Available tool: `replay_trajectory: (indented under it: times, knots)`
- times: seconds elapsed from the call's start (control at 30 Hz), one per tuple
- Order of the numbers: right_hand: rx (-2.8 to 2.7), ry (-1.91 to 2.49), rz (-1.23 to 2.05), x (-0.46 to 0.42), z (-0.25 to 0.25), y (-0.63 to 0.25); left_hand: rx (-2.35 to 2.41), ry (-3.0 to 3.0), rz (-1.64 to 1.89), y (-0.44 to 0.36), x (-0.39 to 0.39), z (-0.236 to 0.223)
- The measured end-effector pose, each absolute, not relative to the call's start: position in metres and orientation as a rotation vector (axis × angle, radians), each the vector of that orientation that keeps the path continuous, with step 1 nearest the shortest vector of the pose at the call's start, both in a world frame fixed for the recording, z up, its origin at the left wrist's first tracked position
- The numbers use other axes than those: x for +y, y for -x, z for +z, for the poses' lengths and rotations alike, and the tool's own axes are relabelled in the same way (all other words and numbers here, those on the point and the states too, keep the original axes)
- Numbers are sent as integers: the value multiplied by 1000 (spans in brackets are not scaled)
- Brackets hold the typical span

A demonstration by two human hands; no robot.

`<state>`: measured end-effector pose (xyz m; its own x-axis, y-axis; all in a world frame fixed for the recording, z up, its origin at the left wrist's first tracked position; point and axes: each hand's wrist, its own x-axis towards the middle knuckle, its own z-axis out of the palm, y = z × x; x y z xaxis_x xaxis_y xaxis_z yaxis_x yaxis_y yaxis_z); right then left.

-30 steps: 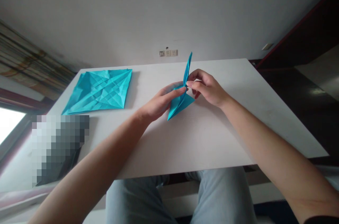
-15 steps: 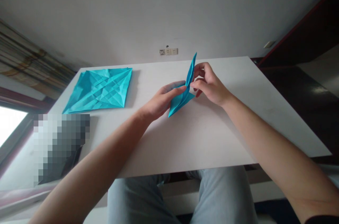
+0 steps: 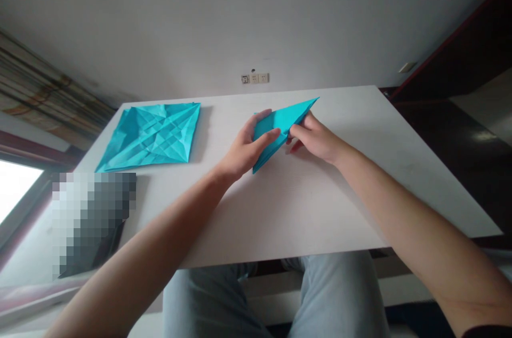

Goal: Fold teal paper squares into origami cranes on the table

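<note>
A folded piece of turquoise origami paper (image 3: 294, 115) is held above the table, its pointed tip slanting up to the right. My left hand (image 3: 250, 145) grips its left side, thumb pressed on the near face and fingers behind. On the lower right edge, my right hand (image 3: 314, 134) pinches the paper between thumb and fingers; some of those fingertips are hidden behind it. A second turquoise sheet (image 3: 160, 133), covered in crossing creases, lies at the table's far left.
The white table (image 3: 296, 215) stands against a grey wall with sockets (image 3: 255, 78). A dark object with a pixelated surface (image 3: 96, 220) sits at the left near the window. My legs in jeans (image 3: 208, 300) are under the near edge.
The paper's upper flap, upright and seen edge-on before, now lies opened out flatter toward the right. My right hand has moved slightly down and closed on its edge.
</note>
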<state>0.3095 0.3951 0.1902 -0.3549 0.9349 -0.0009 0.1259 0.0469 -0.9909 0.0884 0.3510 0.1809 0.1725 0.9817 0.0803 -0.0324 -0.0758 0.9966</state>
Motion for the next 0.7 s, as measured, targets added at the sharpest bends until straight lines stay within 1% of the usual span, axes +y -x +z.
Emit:
replay_trajectory:
  times: [0.17,0.27,0.4,0.47,0.6,0.7]
  knots:
    - [-1583,993,1448,392,193,-304,859,-1286,1233,-89,354,180]
    - [-1644,960,1462,391,188,-301,791,-1279,1142,-89,352,178]
    - [-1678,970,1453,390,182,-301,967,-1555,1069,-89,346,175]
    - [-1763,986,1299,390,184,-303,1093,-1678,1069,-88,345,173]
    - [-1947,1096,789,386,194,-309,1107,-1838,1101,-87,346,169]
    - [-2037,1202,604,383,197,-310,1038,-1875,1132,-88,348,170]
